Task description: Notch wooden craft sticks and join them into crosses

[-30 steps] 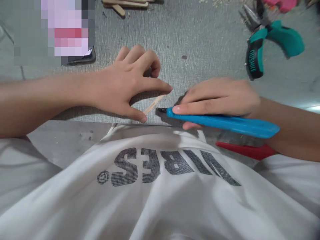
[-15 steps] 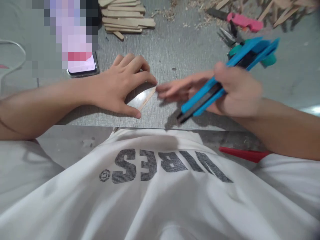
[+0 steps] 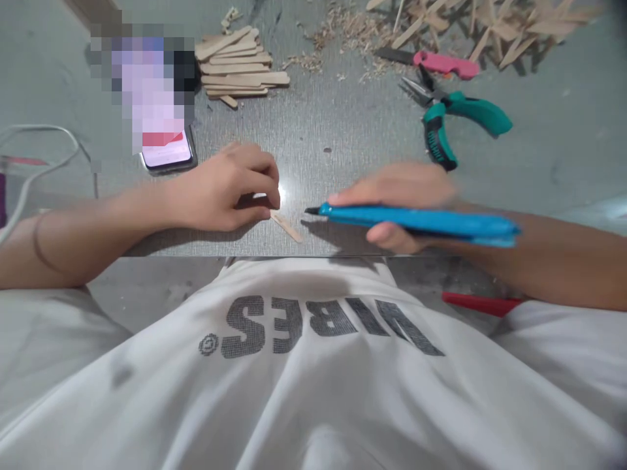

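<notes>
A small wooden stick piece (image 3: 288,227) lies near the table's front edge, slanting down to the right. My left hand (image 3: 240,189) pinches its upper end between thumb and fingertips. My right hand (image 3: 406,185), a little blurred, grips a blue utility knife (image 3: 416,223) lying level across it. The knife's dark tip points left at the stick piece, with a short gap between them.
Behind my hands lie a stack of wooden craft sticks (image 3: 240,65), wood shavings (image 3: 343,36), a pink-handled cutter (image 3: 445,64), green-handled pliers (image 3: 441,117) and cut stick pieces (image 3: 509,29). A phone (image 3: 169,153) lies at left beside a white cable (image 3: 44,129).
My right hand has turned the knife from a steep slant to level, its tip now facing left. My left fingers have closed up, and the stick piece has swung to slant the other way.
</notes>
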`<act>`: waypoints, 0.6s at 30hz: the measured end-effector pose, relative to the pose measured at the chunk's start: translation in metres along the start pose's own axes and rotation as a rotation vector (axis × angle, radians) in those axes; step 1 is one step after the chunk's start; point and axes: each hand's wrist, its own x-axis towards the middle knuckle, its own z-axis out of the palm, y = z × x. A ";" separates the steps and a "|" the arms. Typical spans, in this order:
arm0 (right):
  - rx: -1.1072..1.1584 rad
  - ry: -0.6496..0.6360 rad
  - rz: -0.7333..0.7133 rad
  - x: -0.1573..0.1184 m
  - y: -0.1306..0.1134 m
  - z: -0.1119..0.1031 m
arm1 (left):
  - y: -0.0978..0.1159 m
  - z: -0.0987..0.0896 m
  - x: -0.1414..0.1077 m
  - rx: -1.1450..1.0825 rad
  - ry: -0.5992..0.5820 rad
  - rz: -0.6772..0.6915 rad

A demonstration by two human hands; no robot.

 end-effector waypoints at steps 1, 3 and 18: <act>0.006 -0.001 -0.047 -0.003 0.002 0.002 | 0.004 0.002 0.000 0.026 0.005 -0.030; 0.013 0.014 -0.150 -0.007 0.005 0.008 | 0.010 0.007 -0.002 0.080 0.023 -0.079; -0.116 -0.044 -0.347 -0.005 -0.007 0.009 | 0.046 0.026 -0.015 0.157 0.010 -0.198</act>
